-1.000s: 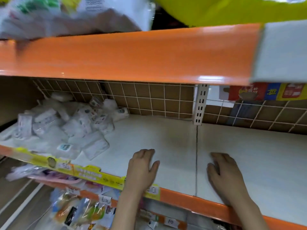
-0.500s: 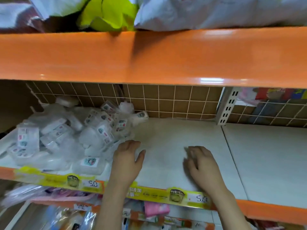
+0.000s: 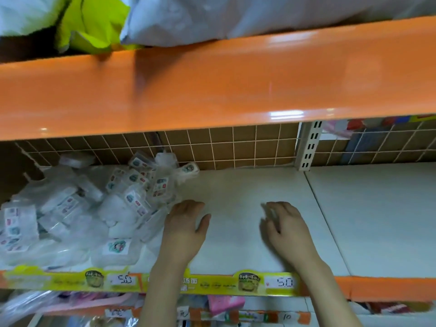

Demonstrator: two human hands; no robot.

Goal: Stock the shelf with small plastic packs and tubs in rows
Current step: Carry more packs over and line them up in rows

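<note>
Loose heap of packs and tubs (image 3: 94, 208) fills shelf (image 3: 236, 190) left end. Left hand (image 3: 182, 234) flat, fingers straight, touching heap's edge; right hand (image 3: 286, 230) relaxed on bare board, holding nothing

Brown wire-grid backing (image 3: 236, 147), orange upper beam (image 3: 212, 86)

Glossy orange metal shelf edge (image 3: 212, 86), matt off-white shelf board (image 3: 236, 244), clear crinkly plastic packs (image 3: 70, 208), wire-grid back (image 3: 224, 147).

White bags (image 3: 236, 17) and a lime-green one (image 3: 92, 27) sit on the orange upper shelf (image 3: 212, 86) — yellow price strip (image 3: 212, 283) along the lower front edge
</note>
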